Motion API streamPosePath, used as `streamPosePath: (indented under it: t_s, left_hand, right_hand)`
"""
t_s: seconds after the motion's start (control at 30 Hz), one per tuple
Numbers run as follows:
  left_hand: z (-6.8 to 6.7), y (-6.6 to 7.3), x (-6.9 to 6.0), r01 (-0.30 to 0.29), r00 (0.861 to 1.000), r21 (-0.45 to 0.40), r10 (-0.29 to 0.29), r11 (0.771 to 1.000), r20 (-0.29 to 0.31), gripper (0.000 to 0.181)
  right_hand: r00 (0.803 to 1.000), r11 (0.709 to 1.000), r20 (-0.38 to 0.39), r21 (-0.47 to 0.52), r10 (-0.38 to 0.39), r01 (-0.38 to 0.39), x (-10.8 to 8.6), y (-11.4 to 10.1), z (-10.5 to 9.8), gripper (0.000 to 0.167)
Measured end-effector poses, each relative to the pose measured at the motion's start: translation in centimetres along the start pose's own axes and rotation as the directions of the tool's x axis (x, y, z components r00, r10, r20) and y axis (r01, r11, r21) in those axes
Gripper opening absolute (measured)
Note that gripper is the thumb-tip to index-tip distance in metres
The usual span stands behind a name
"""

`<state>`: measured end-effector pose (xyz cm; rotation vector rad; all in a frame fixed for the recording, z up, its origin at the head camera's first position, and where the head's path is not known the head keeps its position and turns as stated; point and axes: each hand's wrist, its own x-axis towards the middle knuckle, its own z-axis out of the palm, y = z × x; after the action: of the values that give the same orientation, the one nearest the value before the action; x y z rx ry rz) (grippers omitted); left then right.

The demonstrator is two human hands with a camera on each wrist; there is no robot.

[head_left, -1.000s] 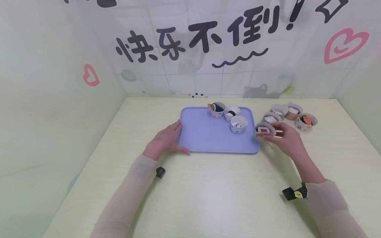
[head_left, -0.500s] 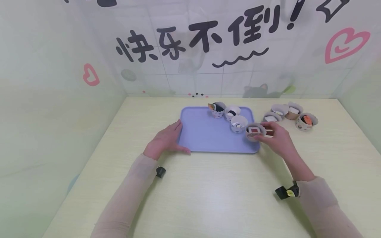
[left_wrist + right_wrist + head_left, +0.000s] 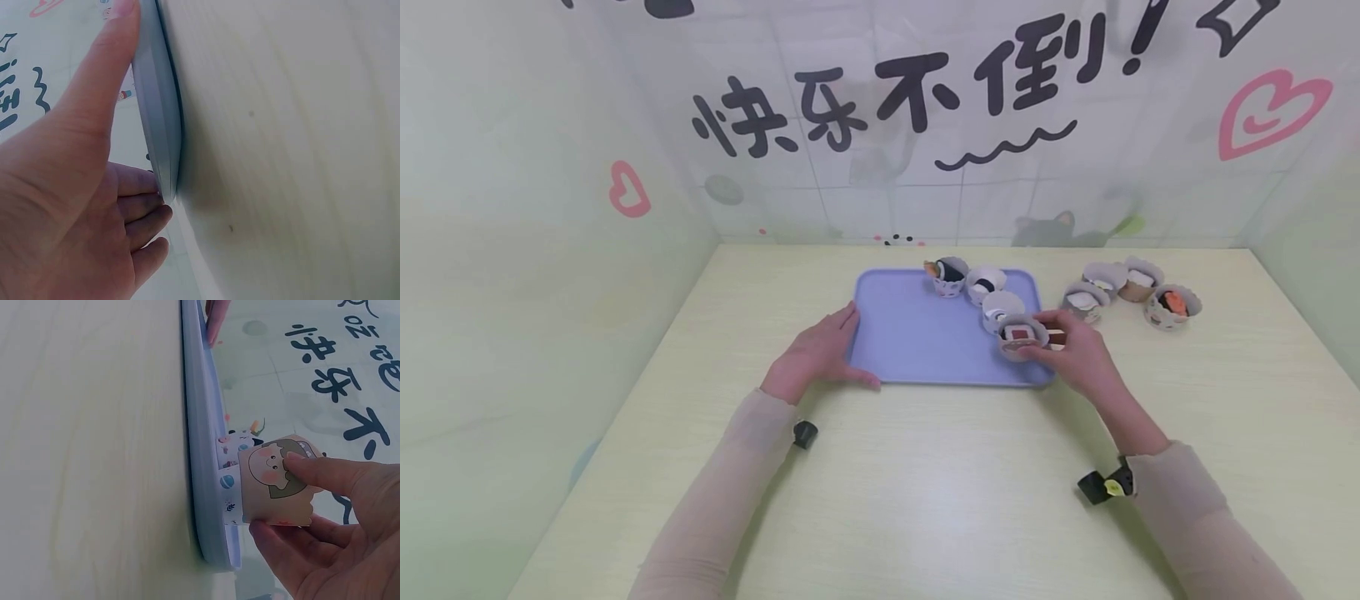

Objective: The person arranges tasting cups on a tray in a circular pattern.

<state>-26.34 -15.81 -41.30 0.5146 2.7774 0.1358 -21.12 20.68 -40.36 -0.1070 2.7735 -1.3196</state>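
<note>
In the head view a paper cup (image 3: 1022, 340) with a white and dark-red sushi piece is held by my right hand (image 3: 1078, 354), over the right part of the blue-purple tray (image 3: 917, 333). Thumb and fingers pinch the cup's side; the right wrist view shows a cartoon face on this brown cup (image 3: 269, 481). Close behind it stands a white paper cup (image 3: 1002, 307), partly hidden. Farther back on the tray are another white cup (image 3: 985, 283) and a cup with a dark sushi roll (image 3: 949, 275). My left hand (image 3: 812, 354) rests against the tray's left edge, fingers and thumb extended.
Right of the tray, several paper cups stand on the pale wooden table (image 3: 925, 492), among them a cup with an orange-topped sushi piece (image 3: 1172, 307) and a cup with a white piece (image 3: 1082, 302). A printed curtain (image 3: 880, 167) hangs behind the table.
My right hand has carried the brown cup leftward from just beyond the tray's right edge to a spot over the tray, in front of the white cup. My left hand and the tray have stayed put.
</note>
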Motion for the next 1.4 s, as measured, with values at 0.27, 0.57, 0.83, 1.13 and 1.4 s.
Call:
streamPosePath:
  t_s: [0.27, 0.57, 0.83, 1.13, 1.4]
  left_hand:
    - [0.0, 0.0, -0.1, -0.003, 1.0, 0.002, 0.003, 1.0, -0.001, 0.135]
    - [0.0, 0.0, 0.0, -0.001, 1.0, -0.005, 0.001, 1.0, 0.001, 0.135]
    - [-0.1, 0.0, 0.0, 0.0, 1.0, -0.018, 0.0, 1.0, -0.002, 0.135]
    - [0.0, 0.1, 0.0, 0.002, 1.0, -0.006, -0.002, 1.0, 0.0, 0.135]
    - [0.1, 0.0, 0.0, -0.006, 1.0, -0.003, 0.005, 1.0, -0.008, 0.136]
  right_hand:
    - [1.0, 1.0, 0.009, 0.013, 0.008, -0.008, 0.3, -0.2, 0.8, 0.058]
    - [1.0, 0.999, 0.003, 0.035, 0.003, -0.003, 0.5, -0.5, 1.8, 0.057]
    - [1.0, 0.999, 0.029, 0.042, 0.004, -0.006, 0.8, -0.3, 2.3, 0.058]
    - [0.999, 0.999, 0.049, 0.043, 0.002, -0.005, 1.1, 0.0, 2.8, 0.056]
    - [0.999, 0.999, 0.042, 0.04, 0.004, -0.006, 1.2, -0.1, 3.0, 0.058]
